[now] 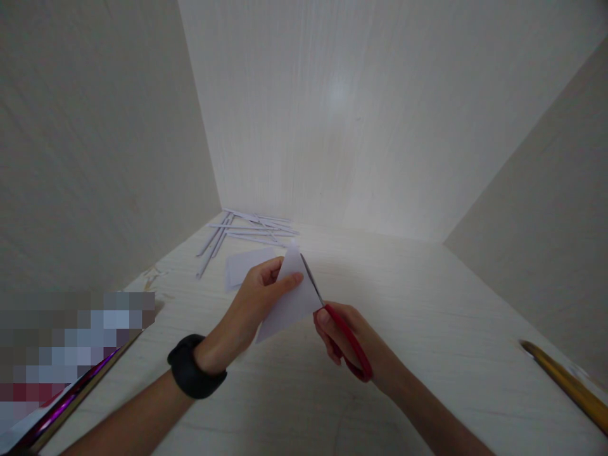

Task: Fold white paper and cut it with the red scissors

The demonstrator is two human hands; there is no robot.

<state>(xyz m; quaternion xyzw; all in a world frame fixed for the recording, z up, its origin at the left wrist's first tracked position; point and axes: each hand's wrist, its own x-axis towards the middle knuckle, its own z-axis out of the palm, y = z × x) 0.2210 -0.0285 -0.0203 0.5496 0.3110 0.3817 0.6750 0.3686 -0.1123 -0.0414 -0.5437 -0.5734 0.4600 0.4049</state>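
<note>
Fingers of the left hand are pinched on a folded paper piece raised above the table; red scissors are gripped by the right hand. Light, floppy paper is best held near its edge.

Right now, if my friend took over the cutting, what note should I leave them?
Left hand: grip shut on the folded white paper, held up off the table.
Right hand: grip shut on the red scissors, blades at the paper's right edge.
Done: a pile of thin paper strips lies at the back of the table, with a small flat piece of paper just in front of it.
Left: the paper in hand is mostly whole; how far the cut reaches cannot be told.
Nearby: a yellow ruler lies at the far right.
</note>
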